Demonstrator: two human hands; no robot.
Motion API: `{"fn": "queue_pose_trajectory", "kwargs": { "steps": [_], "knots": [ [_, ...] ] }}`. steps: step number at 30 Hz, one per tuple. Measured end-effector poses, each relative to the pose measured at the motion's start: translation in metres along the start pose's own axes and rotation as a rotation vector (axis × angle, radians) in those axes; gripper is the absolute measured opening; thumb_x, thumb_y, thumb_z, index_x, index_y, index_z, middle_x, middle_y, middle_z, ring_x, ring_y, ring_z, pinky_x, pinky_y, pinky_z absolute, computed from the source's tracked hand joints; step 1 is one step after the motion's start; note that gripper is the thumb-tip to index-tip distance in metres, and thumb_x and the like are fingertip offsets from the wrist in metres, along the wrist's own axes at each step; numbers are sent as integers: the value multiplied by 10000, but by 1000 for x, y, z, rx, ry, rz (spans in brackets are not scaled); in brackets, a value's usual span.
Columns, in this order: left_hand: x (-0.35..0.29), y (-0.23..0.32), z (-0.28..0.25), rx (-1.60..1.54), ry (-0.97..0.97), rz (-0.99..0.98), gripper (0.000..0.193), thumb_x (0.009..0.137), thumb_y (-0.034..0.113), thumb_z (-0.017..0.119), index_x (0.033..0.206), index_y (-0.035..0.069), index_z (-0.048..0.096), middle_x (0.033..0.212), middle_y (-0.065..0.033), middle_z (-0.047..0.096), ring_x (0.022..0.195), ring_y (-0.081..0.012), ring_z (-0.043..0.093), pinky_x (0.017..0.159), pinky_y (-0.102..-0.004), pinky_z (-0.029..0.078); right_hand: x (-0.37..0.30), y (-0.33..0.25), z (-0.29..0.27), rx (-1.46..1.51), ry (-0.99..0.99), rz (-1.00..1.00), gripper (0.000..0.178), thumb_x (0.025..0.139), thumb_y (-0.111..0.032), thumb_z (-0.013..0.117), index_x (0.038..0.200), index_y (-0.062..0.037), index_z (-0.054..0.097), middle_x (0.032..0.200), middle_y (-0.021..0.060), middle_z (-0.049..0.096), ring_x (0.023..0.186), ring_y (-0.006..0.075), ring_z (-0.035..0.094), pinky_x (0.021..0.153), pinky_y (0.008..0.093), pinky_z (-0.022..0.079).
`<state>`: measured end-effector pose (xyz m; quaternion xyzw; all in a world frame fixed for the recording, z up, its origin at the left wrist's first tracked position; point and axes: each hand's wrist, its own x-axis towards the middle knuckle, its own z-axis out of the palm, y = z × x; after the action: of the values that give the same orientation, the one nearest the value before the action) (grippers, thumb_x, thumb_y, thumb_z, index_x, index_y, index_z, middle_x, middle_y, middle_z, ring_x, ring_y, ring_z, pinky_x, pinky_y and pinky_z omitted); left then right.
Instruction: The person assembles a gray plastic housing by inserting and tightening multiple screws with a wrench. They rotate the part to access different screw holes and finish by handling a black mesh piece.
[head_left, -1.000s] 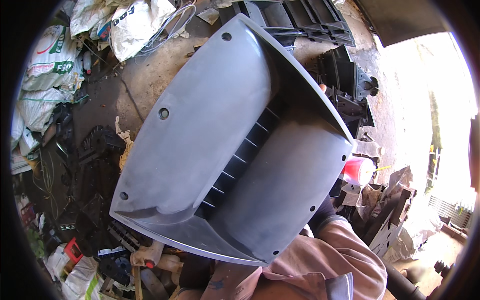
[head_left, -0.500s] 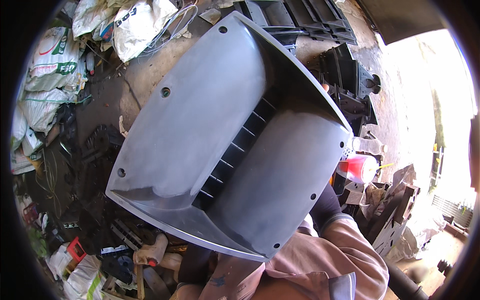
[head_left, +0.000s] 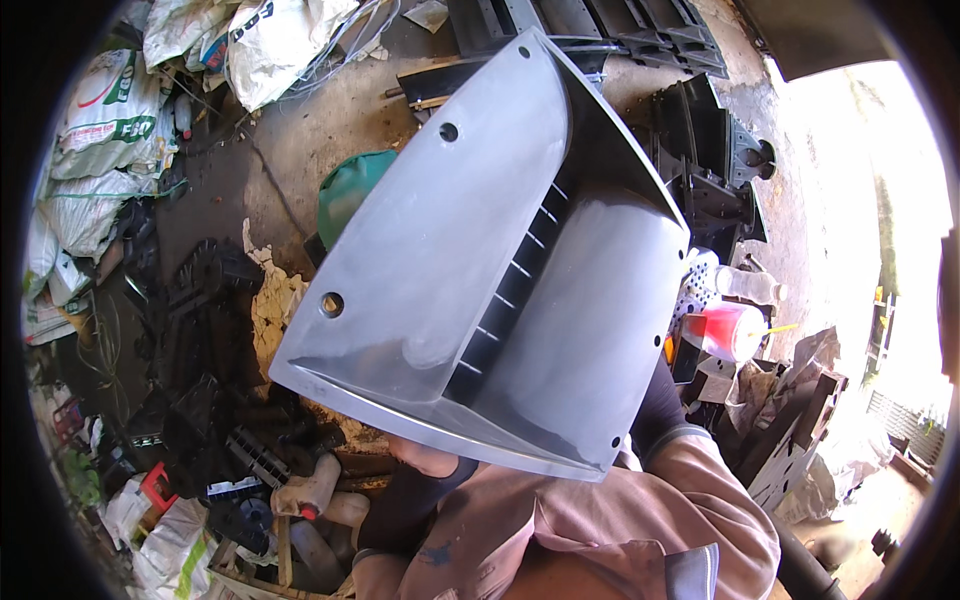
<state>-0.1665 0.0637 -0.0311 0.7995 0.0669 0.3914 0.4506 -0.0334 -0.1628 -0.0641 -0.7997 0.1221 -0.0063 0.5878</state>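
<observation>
A large grey moulded panel (head_left: 420, 240) shaped like a speaker horn is held up in front of me. Two curved faces flank its dark middle slot (head_left: 510, 290), which is crossed by thin ribs, and round holes run along its outer edges. Below its near edge shows my left hand (head_left: 425, 457), closed against the panel, its fingers mostly hidden behind it. My right arm, in a dark sleeve, runs up behind the panel's right side, and that hand is hidden there.
A green rounded object (head_left: 350, 195) stands behind the panel's left edge. Black moulded parts (head_left: 700, 130) are stacked at far right, near a clear bottle (head_left: 750, 286) and a cup of red drink (head_left: 733, 332). White sacks (head_left: 110, 130) pile up at left, above scattered black parts and bottles.
The panel has shifted right and turned, its far corner swinging right and its near edge lifting. My left hand and the green object have come into view. A fingertip at the panel's right edge is now hidden.
</observation>
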Motion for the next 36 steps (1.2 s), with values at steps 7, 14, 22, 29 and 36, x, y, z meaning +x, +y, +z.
{"fn": "queue_pose_trajectory", "kwargs": {
  "steps": [7, 14, 22, 29, 36],
  "knots": [
    [6, -1, -6, 31, -26, 26, 519, 983, 351, 574, 1297, -59, 523, 1258, -226, 591, 1058, -262, 635, 886, -386, 510, 0, -3, 0, 1, 9, -2, 386, 1043, -267, 413, 1300, -2, 527, 1095, 106, 614, 998, 219, 596, 906, 350, 480],
    [10, -4, -8, -8, -13, -11, 496, 968, 322, 595, 1289, -52, 535, 1259, -205, 594, 1072, -250, 626, 910, -378, 493, 0, -6, 1, 11, 4, -5, 374, 1041, -254, 417, 1294, -4, 533, 1101, 111, 618, 1001, 224, 601, 901, 352, 484],
    [34, -23, -27, -81, 34, -191, 472, 952, 289, 619, 1279, -43, 548, 1259, -180, 598, 1089, -236, 615, 937, -368, 474, 2, -10, 5, 18, -8, -18, 361, 1038, -240, 422, 1287, -7, 540, 1108, 116, 623, 1003, 229, 607, 896, 354, 489],
    [63, -46, -57, -207, 20, -450, 453, 937, 260, 640, 1270, -36, 560, 1259, -159, 601, 1104, -224, 605, 961, -359, 457, 10, -17, 9, -5, -32, -44, 349, 1035, -228, 426, 1281, -9, 546, 1113, 120, 628, 1005, 234, 612, 892, 356, 494],
    [84, -71, -63, -413, -91, -660, 437, 922, 231, 661, 1262, -29, 572, 1259, -138, 604, 1119, -212, 595, 985, -351, 440, 23, -22, 16, -25, -54, -89, 338, 1033, -215, 430, 1274, -12, 552, 1119, 124, 632, 1007, 239, 618, 887, 358, 498]
  ]
}}
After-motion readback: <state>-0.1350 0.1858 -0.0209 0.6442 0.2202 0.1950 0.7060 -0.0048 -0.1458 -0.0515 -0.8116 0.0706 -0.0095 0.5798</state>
